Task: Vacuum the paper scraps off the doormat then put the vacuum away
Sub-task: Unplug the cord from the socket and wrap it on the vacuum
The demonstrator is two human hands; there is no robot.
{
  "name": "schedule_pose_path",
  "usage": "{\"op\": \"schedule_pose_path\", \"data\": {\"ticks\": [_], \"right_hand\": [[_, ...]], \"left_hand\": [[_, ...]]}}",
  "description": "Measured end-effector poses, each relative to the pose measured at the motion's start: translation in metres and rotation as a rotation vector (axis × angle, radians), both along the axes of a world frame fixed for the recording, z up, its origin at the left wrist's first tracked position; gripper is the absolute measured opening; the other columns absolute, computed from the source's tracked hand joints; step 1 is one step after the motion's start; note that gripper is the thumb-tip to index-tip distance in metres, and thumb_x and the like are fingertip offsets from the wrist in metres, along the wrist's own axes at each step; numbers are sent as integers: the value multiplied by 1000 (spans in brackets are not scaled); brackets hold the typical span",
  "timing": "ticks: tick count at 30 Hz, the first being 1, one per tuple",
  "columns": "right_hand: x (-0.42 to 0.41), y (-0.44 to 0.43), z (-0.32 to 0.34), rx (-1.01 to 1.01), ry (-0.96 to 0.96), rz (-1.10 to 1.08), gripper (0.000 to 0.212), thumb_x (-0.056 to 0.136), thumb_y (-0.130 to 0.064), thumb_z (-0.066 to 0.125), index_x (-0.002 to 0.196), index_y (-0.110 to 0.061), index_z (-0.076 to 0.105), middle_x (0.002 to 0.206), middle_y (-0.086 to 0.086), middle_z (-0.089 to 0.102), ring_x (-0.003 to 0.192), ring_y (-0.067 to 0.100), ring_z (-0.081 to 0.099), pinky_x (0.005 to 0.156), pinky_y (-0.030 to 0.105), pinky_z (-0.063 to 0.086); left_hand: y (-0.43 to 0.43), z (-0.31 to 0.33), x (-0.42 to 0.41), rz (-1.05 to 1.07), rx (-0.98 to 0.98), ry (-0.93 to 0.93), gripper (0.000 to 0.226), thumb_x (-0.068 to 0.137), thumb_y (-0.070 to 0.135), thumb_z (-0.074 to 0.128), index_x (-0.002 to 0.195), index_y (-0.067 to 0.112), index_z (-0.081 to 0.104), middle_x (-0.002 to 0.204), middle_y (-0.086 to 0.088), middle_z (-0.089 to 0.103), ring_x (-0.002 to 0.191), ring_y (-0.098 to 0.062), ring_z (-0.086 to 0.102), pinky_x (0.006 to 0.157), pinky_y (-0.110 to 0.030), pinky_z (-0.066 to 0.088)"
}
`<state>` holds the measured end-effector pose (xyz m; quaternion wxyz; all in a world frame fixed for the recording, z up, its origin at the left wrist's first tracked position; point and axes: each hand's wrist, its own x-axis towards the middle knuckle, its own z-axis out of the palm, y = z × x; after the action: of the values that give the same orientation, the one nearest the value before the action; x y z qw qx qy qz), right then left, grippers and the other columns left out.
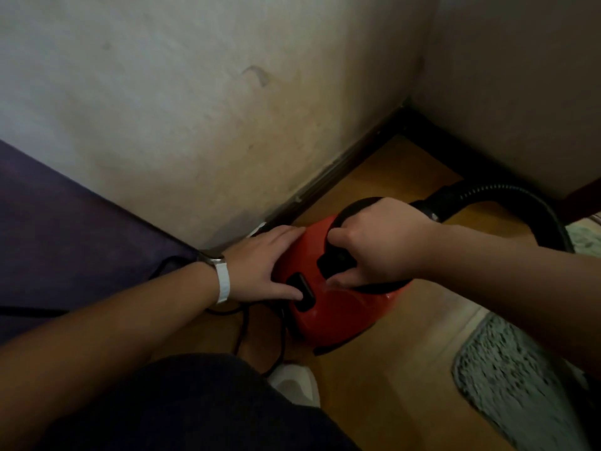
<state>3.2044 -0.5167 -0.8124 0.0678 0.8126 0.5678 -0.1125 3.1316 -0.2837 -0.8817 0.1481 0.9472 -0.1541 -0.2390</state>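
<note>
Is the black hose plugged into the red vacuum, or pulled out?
Plugged in, it seems: the hose meets the vacuum just beyond the right hand gripping its handle.

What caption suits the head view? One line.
The right hand grips the handle of the red vacuum; left hand rests on its side.

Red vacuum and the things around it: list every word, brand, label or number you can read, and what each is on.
None can be read.
The red vacuum shows no legible brand or label.
Its black switch, under the thumb of the left hand, bears no visible marking.
The right hand grips the handle and hides part of it.
The watch face is too dark and angled to read.
</note>
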Motion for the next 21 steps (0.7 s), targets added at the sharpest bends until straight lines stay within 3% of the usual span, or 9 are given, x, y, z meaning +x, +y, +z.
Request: {"op": "schedule_pose_path", "data": {"ticks": [8,16,21], "right_hand": [[4,0,-9,24,9,1,58,87,-77,37,105,-24,54,79,-6,54,67,19,51,61,31,45],[3,-2,-10,113,14,0,57,86,-76,40,101,-23,56,76,-5,57,65,19,55,60,33,52],[2,-8,-12,293,61,14,49,86,-68,50,103,-23,63,84,-2,61,73,23,60,63,37,53]], "left_hand": [[-9,-11,1,40,7,0,123,68,72,69,155,23,-3,161,-1,10,147,-20,15,118,-37,21],[-11,-1,4,13,73,-9,121,68,76,64,155,23,-1,160,-1,13,144,-20,22,116,-36,26],[-8,5,-8,47,-55,-116,98,77,74,54,153,38,5,161,10,10,144,-15,24,113,-39,32]]}}
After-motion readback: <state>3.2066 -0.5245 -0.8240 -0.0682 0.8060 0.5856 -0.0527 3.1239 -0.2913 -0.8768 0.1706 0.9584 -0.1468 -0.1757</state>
